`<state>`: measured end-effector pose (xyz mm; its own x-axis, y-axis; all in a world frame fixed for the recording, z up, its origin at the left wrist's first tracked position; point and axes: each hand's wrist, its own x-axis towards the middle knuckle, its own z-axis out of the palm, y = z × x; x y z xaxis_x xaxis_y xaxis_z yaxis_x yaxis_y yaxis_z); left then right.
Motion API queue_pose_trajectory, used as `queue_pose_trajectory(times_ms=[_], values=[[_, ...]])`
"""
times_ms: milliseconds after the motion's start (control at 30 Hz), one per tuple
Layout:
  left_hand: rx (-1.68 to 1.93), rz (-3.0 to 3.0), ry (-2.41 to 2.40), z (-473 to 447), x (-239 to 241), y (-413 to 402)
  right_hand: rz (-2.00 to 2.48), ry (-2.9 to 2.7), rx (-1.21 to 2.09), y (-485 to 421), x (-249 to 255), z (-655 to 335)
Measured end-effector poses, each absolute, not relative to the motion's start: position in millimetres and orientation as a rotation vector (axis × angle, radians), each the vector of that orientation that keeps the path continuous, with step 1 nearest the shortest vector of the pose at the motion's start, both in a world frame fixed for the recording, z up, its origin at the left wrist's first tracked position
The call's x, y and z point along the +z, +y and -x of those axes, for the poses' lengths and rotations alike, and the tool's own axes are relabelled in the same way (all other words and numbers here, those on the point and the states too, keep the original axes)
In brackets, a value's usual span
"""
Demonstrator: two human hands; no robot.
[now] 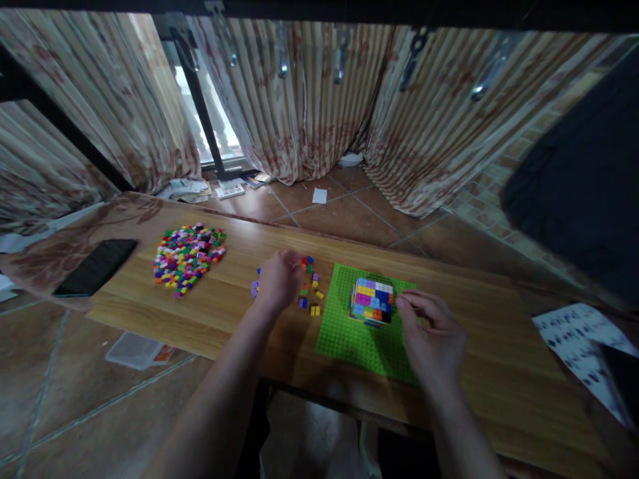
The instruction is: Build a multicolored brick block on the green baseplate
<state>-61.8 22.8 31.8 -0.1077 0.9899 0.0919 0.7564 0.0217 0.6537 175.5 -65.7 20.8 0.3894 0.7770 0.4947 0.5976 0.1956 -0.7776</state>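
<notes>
My left hand (280,281) is over a small scatter of toy building bricks (315,311) left of the green baseplate (340,339). Its fingers curl downward, slightly blurred, and whatever they hold is hidden. On the baseplate stands a block built of many-coloured bricks (370,299), its top a patchwork of yellow, white, blue, pink and orange. At the block's right side is my right hand (435,329), thumb and forefinger pinched together close to its edge. Anything between those fingertips is too small to make out.
A large heap of mixed bricks (187,258) lies on the left of the wooden table (229,326). Farther left is a black tablet-like object (97,266) on a brown cloth (134,213). A clear plastic lid or tray (132,350) sits below the table's front edge.
</notes>
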Motion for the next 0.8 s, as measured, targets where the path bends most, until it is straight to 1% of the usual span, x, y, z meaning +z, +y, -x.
queue_pose_trajectory(times_ms=[133,267,633,800], values=[[0.452,-2.009,2.078,81.7,29.6,23.8,1.484,-1.252,0.174,-64.1,22.3,-178.2],[0.307,-2.112,2.041,87.2,26.1,23.3,1.486,-1.199,0.185,-62.8,21.8,-181.3],[0.249,-2.157,2.018,90.0,25.1,26.4,1.485,-1.188,0.212,-61.9,21.9,-181.2],[0.296,-2.116,2.003,87.9,30.7,25.9,1.503,-1.190,0.215,-62.3,22.1,-180.3]])
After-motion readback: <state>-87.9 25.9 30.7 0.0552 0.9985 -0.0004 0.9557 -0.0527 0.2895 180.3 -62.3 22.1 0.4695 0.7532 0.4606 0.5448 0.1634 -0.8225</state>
